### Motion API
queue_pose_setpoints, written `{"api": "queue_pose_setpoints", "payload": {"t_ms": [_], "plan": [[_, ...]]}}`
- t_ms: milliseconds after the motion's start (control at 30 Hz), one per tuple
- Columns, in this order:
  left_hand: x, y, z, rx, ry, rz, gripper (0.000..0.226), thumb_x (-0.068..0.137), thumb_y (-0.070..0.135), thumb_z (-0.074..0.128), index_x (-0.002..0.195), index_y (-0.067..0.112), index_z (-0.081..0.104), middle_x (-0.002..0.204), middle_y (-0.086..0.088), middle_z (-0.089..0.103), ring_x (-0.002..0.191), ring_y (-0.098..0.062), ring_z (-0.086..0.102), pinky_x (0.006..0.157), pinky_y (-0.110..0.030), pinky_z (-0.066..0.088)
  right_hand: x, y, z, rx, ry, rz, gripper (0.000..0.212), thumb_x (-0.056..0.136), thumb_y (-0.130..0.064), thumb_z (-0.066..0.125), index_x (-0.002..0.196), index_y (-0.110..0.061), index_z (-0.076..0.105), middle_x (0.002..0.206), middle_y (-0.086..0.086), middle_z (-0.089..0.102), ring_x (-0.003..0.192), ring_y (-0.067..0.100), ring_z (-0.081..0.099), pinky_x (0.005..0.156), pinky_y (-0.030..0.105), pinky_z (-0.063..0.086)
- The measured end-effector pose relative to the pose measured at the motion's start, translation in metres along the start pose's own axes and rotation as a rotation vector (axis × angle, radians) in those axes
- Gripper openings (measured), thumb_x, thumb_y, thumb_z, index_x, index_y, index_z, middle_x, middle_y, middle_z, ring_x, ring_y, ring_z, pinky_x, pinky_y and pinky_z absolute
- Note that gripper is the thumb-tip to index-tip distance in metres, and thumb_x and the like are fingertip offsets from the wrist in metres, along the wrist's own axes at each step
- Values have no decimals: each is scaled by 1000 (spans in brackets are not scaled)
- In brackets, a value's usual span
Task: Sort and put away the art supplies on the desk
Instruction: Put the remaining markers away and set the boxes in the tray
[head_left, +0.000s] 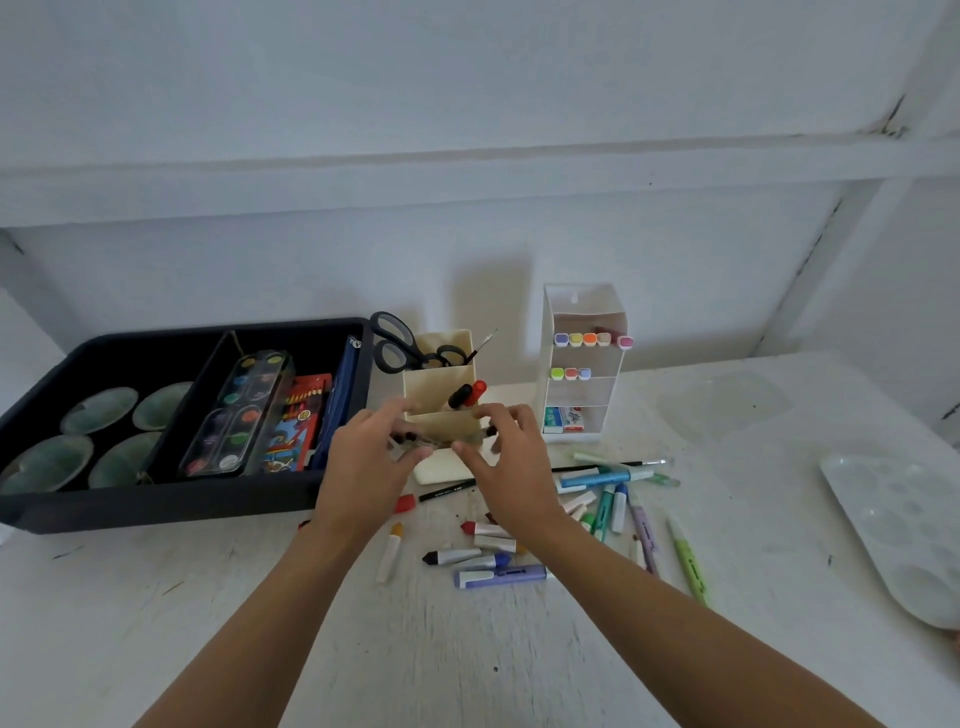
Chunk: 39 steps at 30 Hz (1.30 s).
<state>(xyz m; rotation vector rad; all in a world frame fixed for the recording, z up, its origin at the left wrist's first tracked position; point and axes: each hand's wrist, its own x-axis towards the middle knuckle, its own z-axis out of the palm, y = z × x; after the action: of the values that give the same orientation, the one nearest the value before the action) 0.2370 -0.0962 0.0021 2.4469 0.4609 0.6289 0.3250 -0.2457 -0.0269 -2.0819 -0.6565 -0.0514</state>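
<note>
A: Step rn?

B: Mid-sort. Holding a small bundle (441, 440) of thin sticks crosswise, just in front of the cream holder (441, 376). Too blurred to call pens vs. brushes.

A: Grip?

B: Pinched at one end by left hand (371, 457), at the other by right hand (514, 460). Curled in tight at the fingertips, narrow hold on both sides.

A: In the holder so far?

B: Scissors (400, 345) and a thin brush (485, 343) in the back compartment. Red and black markers (467, 395) leaning in what looks like the front one.

A: Much left?

B: Plenty, prob. under half done. Loose on the desk (467, 649), near the right forearm: purple highlighter (501, 577), green highlighter (691, 566), blue marker (602, 478), black pen (447, 491), long brush (608, 465), yellow-capped crayon (392, 551), plus more. Only partly filled: white marker rack (582, 312), just right of the holder. Stowed by the look of it: paint set (239, 410) and crayon box (298, 421) in the black tray (156, 506) at left.

A: Next?

B: Prob. tip the bundle upright and lower into a free compartment. Calls for evening the ends first, then clearing the rim w/o knocking the leaning markers. Light-looking holder, easy to shove, so go gently. Afterwards, highlighters to the rack.
</note>
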Motion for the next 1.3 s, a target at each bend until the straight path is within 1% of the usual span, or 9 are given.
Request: {"api": "queue_pose_setpoints", "payload": {"t_ms": [167, 400, 567, 700, 833, 967, 1100, 1200, 1300], "plan": [[0, 5, -6, 35, 30, 60, 50, 82, 22, 84, 128, 18, 66, 103, 0, 70, 78, 0, 53, 70, -7, 34, 3, -15, 2, 187, 27, -105, 21, 88, -11, 75, 107, -13, 68, 104, -2, 60, 85, 6, 60, 76, 9, 49], [3, -2, -8, -51, -11, 93, 30, 84, 22, 81, 113, 21, 76, 95, 17, 66, 82, 4, 61, 77, -12, 50, 9, -27, 10, 261, -72, -218, 18, 91, -9, 70, 109, -10, 69, 108, 3, 58, 91, 13, 61, 81, 20, 54], [-3, -14, -1, -55, -93, 46, 25, 91, 16, 74, 115, 24, 73, 99, 20, 66, 90, 13, 57, 80, -4, 39, 5, -15, 11, 235, -146, -189, 22, 96, -10, 64, 118, -12, 64, 108, 4, 68, 93, 11, 63, 84, 19, 54], [-4, -16, 1, -52, -81, 36, 24, 95, 14, 68, 117, 23, 71, 99, 20, 65, 91, 14, 55, 82, -6, 38, 9, -12, 5, 196, -44, -217, 20, 95, -9, 65, 114, -8, 69, 102, 4, 72, 89, 8, 62, 81, 11, 49], [-1, -15, -1, 8, -87, 70, 24, 95, 12, 68, 118, 20, 72, 101, 16, 64, 91, 3, 56, 82, -6, 36, 14, -14, -2, 161, -6, -253, 20, 94, -8, 65, 113, -8, 71, 103, 4, 72, 90, 13, 64, 81, 17, 51], [3, -9, 2, 14, -170, 81, 22, 97, 15, 67, 119, 19, 68, 105, 8, 68, 95, -6, 60, 87, -21, 45, 14, -12, 0, 143, -140, -190, 29, 93, -8, 66, 122, -11, 67, 110, 5, 70, 92, 6, 59, 81, 1, 43], [4, -10, 6, -15, -203, 36, 17, 97, 19, 67, 112, 20, 61, 107, 5, 68, 100, -11, 64, 90, -30, 54, 10, -8, 3, 129, -193, -116, 41, 94, -10, 66, 133, -16, 55, 123, 3, 64, 100, 5, 55, 80, -3, 38], [5, -16, 10, -46, -184, 29, 27, 94, 19, 71, 116, 24, 57, 105, 12, 66, 96, -3, 63, 85, -19, 50, 14, -12, 3, 101, -222, -162, 49, 95, -10, 65, 141, -17, 49, 128, 4, 60, 106, 5, 52, 83, 1, 37], [9, -18, 12, -177, -159, 15, 46, 90, 19, 76, 127, 31, 51, 108, 23, 59, 95, 5, 61, 82, -12, 46, 21, -17, 0, 58, -261, -217, 41, 94, -7, 65, 134, -13, 58, 126, 7, 62, 111, 14, 55, 90, 9, 40]]}}
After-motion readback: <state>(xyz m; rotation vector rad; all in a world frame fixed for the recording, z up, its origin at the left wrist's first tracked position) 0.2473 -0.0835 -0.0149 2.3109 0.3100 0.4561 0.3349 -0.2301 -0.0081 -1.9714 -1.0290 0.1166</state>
